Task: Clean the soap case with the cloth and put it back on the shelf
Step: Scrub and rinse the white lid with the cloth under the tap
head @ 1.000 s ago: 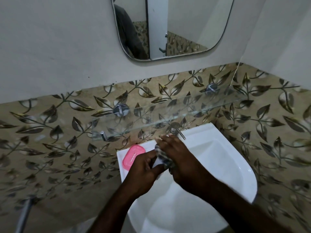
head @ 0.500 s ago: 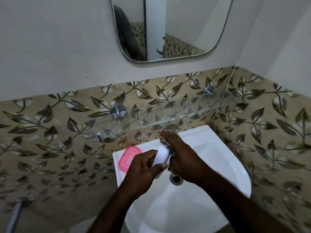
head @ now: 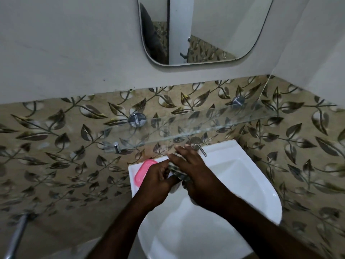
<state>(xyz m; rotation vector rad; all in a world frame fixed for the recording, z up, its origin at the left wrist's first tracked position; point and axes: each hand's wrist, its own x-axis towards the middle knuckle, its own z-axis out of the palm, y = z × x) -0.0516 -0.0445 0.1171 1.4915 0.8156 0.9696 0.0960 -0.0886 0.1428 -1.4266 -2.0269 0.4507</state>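
Fingers (head: pixel 165 170) of L hand (head: pixel 156 184) grip case (head: pixel 174 189); R hand's (head: pixel 199 178) lie flat on cloth (head: pixel 180 174), pressing it onto case.

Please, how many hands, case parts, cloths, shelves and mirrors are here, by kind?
Hands: 2 (left hand, right hand)
Case parts: 2 (pink part, white part)
Cloth: 1
Shelf: 1
Mirror: 1
Total: 7
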